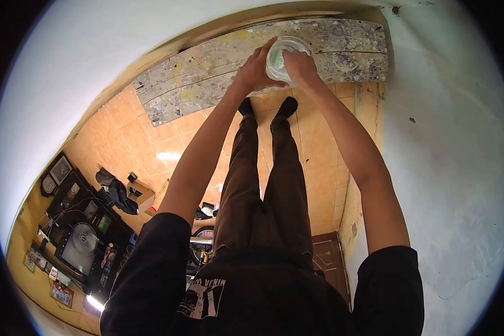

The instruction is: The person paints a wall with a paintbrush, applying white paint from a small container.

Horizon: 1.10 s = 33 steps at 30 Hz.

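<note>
Tub: The clear round tub (290, 41) stands on the stained wooden bench (347, 43), between the two hands, and its top is open.
Inside tub: There is some pale, whitish-green material (278, 59); I cannot tell if it is liquid, paste or something more solid.
Left hand: The left hand (254, 73) holds the tub at its left side. The thumb and forefinger are wide apart and bend around the wall.
Right hand: The right hand (301, 66) reaches in over the rim, with its fingers bent and close together. Whether they pinch some small tool or only touch the material, I cannot tell.
Done so far: The tub is uncovered, it has material in it, and one hand is already working inside. I judge that the handling is under way, not finished.
Still left: The right hand is not out of the tub. How much work remains, the view does not show, because this hand covers part of the inside.
Below bench: The feet (288, 106) are on the orange tile floor (320, 120), near the bench.
</note>
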Tool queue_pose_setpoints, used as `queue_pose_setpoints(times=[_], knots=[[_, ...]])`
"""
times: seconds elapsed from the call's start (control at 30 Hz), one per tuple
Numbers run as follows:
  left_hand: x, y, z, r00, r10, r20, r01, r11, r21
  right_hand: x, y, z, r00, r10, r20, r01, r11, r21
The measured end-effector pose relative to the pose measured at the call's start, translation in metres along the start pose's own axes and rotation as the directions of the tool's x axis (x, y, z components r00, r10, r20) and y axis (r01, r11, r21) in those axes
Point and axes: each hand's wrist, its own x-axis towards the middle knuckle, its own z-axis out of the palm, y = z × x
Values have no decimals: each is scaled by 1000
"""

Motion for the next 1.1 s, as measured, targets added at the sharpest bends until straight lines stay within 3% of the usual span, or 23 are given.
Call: queue_pose_setpoints(times=[0.13,0.33,0.43,0.53,0.63,0.73,0.83,0.93,1.1], knots=[[-2,-1,0,1000,-18,-3,18,1000,-11,3,-1,1,998,63,-26,-63,998,-9],[1,0,-1,998,-54,19,54,999,9,-5,-3,1,999,-17,-27,16,999,-35],[-1,0,-2,998,-53,19,53,999,11,3,2,2,997,68,-35,-69,997,-27],[1,0,-1,998,-56,24,56,998,-6,3,6,5,992,26,-125,-27,1000,-12],[1,-3,0,998,-47,32,48,998,-28,-4,10,4,993,-108,-52,107,994,-19],[1,-3,0,998,-56,39,56,998,-3,-2,12,-1,999,-47,-19,45,996,-75],[1,-1,-3,996,-71,54,70,997,9,-4,4,1,994,-20,-103,17,999,-36],[1,-1,-2,997,-57,52,58,998,-10,-5,1,6,996,-70,-52,70,998,0],[-1,2,-4,997,-66,50,67,997,-28,-4,7,-2,997,-22,-74,19,999,-35]])
